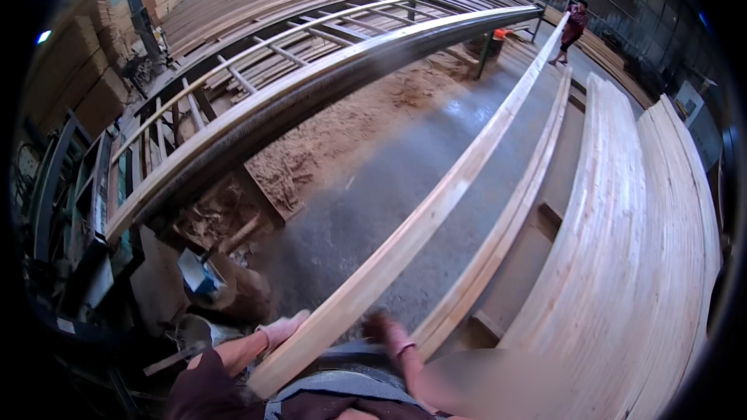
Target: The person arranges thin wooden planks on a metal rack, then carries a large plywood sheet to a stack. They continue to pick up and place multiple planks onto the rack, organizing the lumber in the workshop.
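A long pale wooden board [436, 214] runs from my waist far off to the upper right. My left hand [286, 328], in a light glove, grips its left edge close to the near end; some of its fingers are hidden by the wood. At the board's far end stands another person [573, 27] in dark red clothes, with hands up by it. My right hand [385, 333] is just right of the board, apart from it. Motion smears its dark gloved fingers, so their pose is unclear.
Right of me lie narrow boards [498, 253] across wooden bearers [488, 325], beside a wide stack of planks [599, 257]. A long metal-edged conveyor frame [311, 85] curves along the left, with wood shavings [334, 140] beneath. Near its close end stands a bucket-like container [233, 284].
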Demonstrator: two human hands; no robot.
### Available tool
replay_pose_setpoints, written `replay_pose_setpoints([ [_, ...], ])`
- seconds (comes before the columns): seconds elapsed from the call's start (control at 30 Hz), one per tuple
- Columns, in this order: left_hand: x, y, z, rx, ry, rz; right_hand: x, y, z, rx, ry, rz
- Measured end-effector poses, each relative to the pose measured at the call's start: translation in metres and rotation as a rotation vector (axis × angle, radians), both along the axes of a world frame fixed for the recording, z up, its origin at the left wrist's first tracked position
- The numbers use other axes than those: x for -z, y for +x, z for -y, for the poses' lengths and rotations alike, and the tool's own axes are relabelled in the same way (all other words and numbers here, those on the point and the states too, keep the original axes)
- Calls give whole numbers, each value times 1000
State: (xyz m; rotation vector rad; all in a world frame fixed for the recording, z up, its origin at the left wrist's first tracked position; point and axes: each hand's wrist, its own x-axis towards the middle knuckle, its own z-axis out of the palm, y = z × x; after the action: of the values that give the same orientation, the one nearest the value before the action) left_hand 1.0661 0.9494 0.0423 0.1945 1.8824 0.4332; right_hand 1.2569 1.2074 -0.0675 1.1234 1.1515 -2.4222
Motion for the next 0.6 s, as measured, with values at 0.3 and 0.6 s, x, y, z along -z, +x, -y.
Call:
replay_pose_setpoints([
  [0.3,2,-89,103,176,-102,24,60,-228,-262,494,18,-571],
  [0.6,-27,-237,180,228,-215,272,4,-400,-190,509,-560,-616],
])
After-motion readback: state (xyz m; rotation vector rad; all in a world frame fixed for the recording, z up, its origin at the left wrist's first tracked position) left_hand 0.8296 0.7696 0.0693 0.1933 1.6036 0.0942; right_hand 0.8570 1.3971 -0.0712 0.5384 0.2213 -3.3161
